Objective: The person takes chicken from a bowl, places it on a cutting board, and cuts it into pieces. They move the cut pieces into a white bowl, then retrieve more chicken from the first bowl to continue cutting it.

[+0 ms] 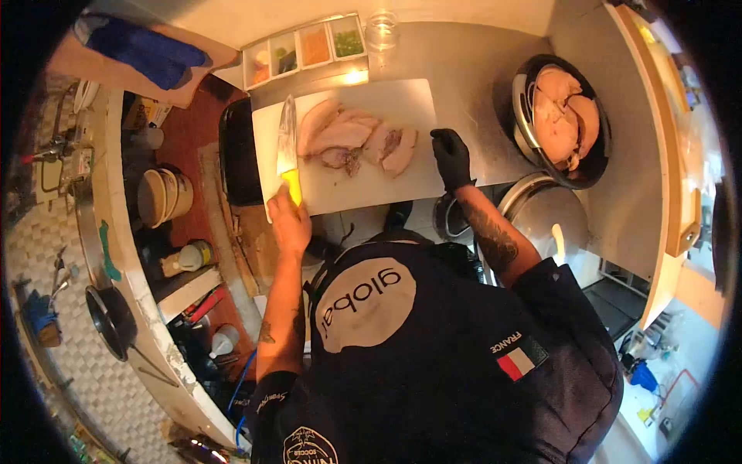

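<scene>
My left hand (287, 220) is bare and grips the yellow handle of a knife (287, 143). Its blade lies along the left side of a white cutting board (363, 193), pointing away from me. Several raw chicken pieces (355, 139) lie on the middle of the board, just right of the blade. My right hand (451, 157) wears a black glove and rests with its fingers down on the board's right edge, close to the rightmost piece of meat and holding nothing.
A metal bowl (525, 135) of raw chicken sits at the far right on the steel counter. A compartment tray (305, 48) of chopped garnishes and a glass jar (381, 29) stand behind the board. A black bin (238, 155) is left of it. Shelves of containers lie below left.
</scene>
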The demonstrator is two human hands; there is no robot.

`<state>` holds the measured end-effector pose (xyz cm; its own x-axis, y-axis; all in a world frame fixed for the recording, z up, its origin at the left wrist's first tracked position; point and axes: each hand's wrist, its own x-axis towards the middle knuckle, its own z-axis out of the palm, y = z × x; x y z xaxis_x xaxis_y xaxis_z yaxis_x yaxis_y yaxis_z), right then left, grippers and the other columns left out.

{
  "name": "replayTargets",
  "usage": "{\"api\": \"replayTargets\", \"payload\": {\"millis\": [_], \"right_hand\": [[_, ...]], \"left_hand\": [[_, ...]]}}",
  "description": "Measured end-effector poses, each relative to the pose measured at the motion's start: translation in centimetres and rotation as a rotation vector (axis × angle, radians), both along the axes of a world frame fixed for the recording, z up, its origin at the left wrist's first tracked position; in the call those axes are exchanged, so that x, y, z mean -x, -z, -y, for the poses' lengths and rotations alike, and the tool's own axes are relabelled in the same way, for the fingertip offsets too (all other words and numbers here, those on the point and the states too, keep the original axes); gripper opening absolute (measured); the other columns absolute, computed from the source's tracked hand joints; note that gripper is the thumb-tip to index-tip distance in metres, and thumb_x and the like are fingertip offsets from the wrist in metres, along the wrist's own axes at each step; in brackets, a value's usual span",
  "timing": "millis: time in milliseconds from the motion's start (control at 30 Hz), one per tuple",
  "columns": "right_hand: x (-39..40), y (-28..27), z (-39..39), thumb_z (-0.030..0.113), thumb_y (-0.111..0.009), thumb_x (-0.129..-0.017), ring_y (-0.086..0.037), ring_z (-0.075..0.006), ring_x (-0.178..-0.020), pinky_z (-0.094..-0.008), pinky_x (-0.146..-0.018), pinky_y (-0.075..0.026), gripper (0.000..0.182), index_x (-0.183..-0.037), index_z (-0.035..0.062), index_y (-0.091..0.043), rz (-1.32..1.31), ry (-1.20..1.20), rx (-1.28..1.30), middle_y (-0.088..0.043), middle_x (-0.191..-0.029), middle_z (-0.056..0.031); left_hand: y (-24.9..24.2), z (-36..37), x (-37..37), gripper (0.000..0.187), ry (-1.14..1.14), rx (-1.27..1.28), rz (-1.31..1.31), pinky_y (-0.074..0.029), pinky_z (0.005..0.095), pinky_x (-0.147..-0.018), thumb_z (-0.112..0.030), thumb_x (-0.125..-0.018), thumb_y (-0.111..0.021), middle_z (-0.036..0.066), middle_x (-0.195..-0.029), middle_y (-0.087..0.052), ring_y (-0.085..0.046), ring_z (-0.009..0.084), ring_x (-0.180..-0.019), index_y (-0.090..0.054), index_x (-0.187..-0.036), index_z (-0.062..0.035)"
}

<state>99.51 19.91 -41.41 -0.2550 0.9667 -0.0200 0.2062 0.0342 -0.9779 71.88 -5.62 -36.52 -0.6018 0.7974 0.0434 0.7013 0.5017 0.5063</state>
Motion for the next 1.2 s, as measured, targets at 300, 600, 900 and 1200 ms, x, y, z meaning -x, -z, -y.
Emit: {"api": "replayTargets", "payload": {"millis": [300,600,900,1200], "right_hand": [[3.7,-1.0,13.6,0.011,-0.068,-0.096,-0.063,-0.0124,-0.088,-0.0284,-0.08,-0.051,0.021,-0.116,0.0034,-0.067,0.158,-0.016,-0.11,-0.069,-0.102,-0.0057],[20.9,-3.0,24.6,-0.003,-0.059,-0.094,-0.063,-0.0156,-0.085,-0.0298,-0.077,-0.051,0.019,-0.11,0.0024,-0.067,0.065,-0.212,-0.258,-0.068,-0.101,-0.0087],[38.0,-3.8,21.7,0.004,-0.063,-0.099,-0.065,-0.0158,-0.102,-0.0305,-0.092,-0.052,0.021,-0.119,-0.0042,-0.065,-0.015,-0.413,-0.217,-0.071,-0.111,-0.009],[56.6,-16.4,10.2,0.016,-0.064,-0.101,-0.067,-0.0181,-0.106,-0.0317,-0.094,-0.053,0.03,-0.123,-0.0041,-0.065,-0.153,-0.434,-0.386,-0.071,-0.115,-0.0123]], "left_hand": [[13.8,32.5,9.3,0.04,0.073,1.001,0.027,-0.034,0.0519,-0.115,-0.025,-0.103,-0.052,0.022,-0.137,-0.06,-0.055,0.0408,-0.127,-0.058,-0.136,-0.0022],[16.1,69.4,4.9,0.045,-1.181,0.811,1.194,-0.052,0.0506,-0.061,-0.053,-0.101,-0.049,0.016,-0.08,-0.063,-0.061,0.0339,-0.064,-0.066,-0.11,-0.0121],[17.2,59.9,21.6,0.029,-0.76,0.132,0.655,-0.055,0.0459,-0.081,-0.029,-0.099,-0.056,0.022,-0.099,-0.069,-0.068,0.0365,-0.09,-0.069,-0.11,-0.0056],[7.1,50.4,37.4,0.03,-0.228,0.489,0.609,-0.053,0.0421,-0.08,-0.028,-0.101,-0.06,0.017,-0.098,-0.071,-0.069,0.028,-0.087,-0.066,-0.115,-0.0024]]}}
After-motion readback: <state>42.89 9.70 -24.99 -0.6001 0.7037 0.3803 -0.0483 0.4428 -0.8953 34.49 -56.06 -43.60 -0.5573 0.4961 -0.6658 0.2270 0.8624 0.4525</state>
